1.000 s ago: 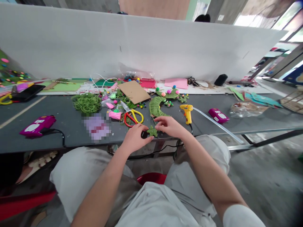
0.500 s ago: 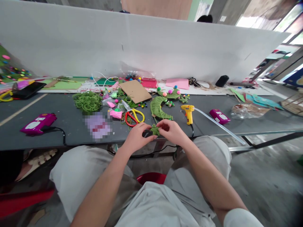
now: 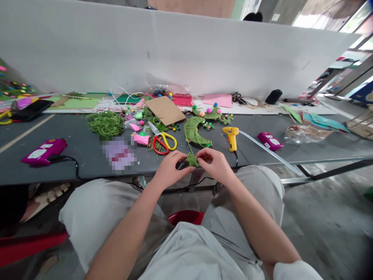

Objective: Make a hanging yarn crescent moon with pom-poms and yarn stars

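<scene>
A small green yarn-wrapped piece [image 3: 192, 160], star-like in outline, is held at the table's front edge between both hands. My left hand [image 3: 170, 170] pinches its left side with thumb and fingers. On the right side, the fingertips of my right hand [image 3: 215, 164] are closed on the piece, perhaps with a strand of its yarn. A green strand runs up from it toward a yarn-wrapped crescent [image 3: 192, 131] just beyond. Scissors [image 3: 164, 142] with red and yellow handles lie partly open left of the crescent. The yellow glue gun [image 3: 231, 138] rests to its right.
Loose green yarn [image 3: 105, 124] is heaped at left, near a brown cardboard piece [image 3: 164, 110]. A second crescent [image 3: 210, 113] bears pompoms. Purple devices [image 3: 45, 151] lie on both sides. A clear tube [image 3: 269, 151] overhangs the front edge. A white board [image 3: 175, 50] stands behind.
The view has shifted slightly. Both hands stay on the small yarn-wrapped piece, with the right fingers drawn slightly closer together at its edge.
</scene>
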`<move>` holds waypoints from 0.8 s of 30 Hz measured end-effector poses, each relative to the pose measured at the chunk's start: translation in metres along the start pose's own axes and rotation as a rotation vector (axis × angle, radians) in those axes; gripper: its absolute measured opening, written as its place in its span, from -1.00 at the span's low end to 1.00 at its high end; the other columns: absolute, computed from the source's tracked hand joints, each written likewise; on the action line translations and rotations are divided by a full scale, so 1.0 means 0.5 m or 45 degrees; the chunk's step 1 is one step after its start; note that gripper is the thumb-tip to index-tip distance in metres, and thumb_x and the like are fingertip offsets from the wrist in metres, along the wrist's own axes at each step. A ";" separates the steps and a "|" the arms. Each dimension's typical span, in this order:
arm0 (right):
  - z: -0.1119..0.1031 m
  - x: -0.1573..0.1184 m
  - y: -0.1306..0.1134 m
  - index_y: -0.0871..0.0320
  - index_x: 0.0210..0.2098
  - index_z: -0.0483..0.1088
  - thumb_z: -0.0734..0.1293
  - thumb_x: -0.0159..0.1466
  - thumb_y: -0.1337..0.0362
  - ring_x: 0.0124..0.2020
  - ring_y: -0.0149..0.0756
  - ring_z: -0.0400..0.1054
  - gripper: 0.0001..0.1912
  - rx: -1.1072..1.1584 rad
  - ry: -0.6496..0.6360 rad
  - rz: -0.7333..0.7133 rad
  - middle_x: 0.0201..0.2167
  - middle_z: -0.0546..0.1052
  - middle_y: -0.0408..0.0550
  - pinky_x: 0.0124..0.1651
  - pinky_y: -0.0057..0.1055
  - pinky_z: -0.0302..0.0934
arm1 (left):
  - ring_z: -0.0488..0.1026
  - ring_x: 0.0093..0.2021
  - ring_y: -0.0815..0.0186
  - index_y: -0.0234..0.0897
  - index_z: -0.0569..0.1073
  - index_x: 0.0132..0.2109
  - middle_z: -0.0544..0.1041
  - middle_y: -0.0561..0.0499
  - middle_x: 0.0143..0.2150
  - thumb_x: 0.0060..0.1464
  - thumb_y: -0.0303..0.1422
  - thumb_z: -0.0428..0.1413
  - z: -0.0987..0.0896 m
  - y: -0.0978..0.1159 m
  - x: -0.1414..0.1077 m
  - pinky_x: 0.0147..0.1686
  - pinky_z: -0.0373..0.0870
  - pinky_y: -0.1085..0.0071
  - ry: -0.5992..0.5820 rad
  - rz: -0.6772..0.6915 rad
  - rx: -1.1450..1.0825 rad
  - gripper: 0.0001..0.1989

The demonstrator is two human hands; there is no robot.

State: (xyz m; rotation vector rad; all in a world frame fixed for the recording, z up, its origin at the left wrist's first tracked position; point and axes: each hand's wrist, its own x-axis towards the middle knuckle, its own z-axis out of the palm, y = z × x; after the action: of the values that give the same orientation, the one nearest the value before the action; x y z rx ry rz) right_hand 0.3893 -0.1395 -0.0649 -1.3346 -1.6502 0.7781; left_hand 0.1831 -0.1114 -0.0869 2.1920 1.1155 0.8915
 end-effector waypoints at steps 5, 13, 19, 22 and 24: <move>0.003 0.003 -0.002 0.15 -0.27 0.51 0.35 0.21 0.35 -0.28 -0.28 0.50 -0.90 0.138 0.106 -0.065 -0.32 0.59 -0.08 -0.15 -0.37 0.38 | 0.52 -0.19 0.22 -0.22 0.47 -0.02 0.58 -0.02 -0.23 -0.02 -0.10 0.34 0.018 0.000 -0.001 -0.17 0.41 0.33 0.042 -0.297 -0.318 -0.53; 0.010 0.001 -0.008 0.13 -0.23 0.53 0.32 0.24 0.39 -0.21 -0.27 0.52 -0.84 0.194 0.193 -0.155 -0.25 0.62 -0.06 -0.09 -0.35 0.41 | 0.53 -0.27 0.33 -0.27 0.38 -0.08 0.53 0.01 -0.19 -0.19 -0.34 0.42 0.023 0.024 0.008 -0.16 0.49 0.31 0.073 -0.640 -1.059 -0.47; 0.007 0.007 -0.008 0.13 -0.22 0.52 0.32 0.24 0.39 -0.21 -0.26 0.51 -0.84 0.203 0.202 -0.186 -0.24 0.61 -0.05 -0.07 -0.33 0.41 | 0.55 -0.28 0.31 -0.28 0.34 -0.10 0.54 0.06 -0.31 -0.27 -0.43 0.43 0.022 0.037 0.007 -0.21 0.52 0.31 -0.012 -0.794 -1.421 -0.43; 0.006 0.005 -0.010 0.13 -0.22 0.52 0.31 0.23 0.41 -0.21 -0.27 0.52 -0.82 0.193 0.193 -0.187 -0.24 0.61 -0.06 -0.09 -0.35 0.41 | 0.56 -0.30 0.30 -0.27 0.33 -0.09 0.57 0.05 -0.34 -0.28 -0.46 0.42 0.024 0.038 0.007 -0.24 0.52 0.32 -0.054 -0.825 -1.485 -0.41; 0.006 0.003 -0.013 0.12 -0.22 0.53 0.31 0.22 0.42 -0.23 -0.27 0.52 -0.81 0.146 0.187 -0.184 -0.25 0.62 -0.07 -0.11 -0.36 0.40 | 0.56 -0.30 0.30 -0.28 0.33 -0.10 0.59 0.02 -0.33 -0.28 -0.47 0.42 0.027 0.037 0.006 -0.27 0.51 0.34 -0.073 -0.824 -1.510 -0.42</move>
State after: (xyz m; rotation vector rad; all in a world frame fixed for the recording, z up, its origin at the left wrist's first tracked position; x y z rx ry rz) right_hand 0.3835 -0.1396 -0.0601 -1.1506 -1.5436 0.6631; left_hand 0.2035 -0.1204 -0.0819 0.8153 0.8198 0.8360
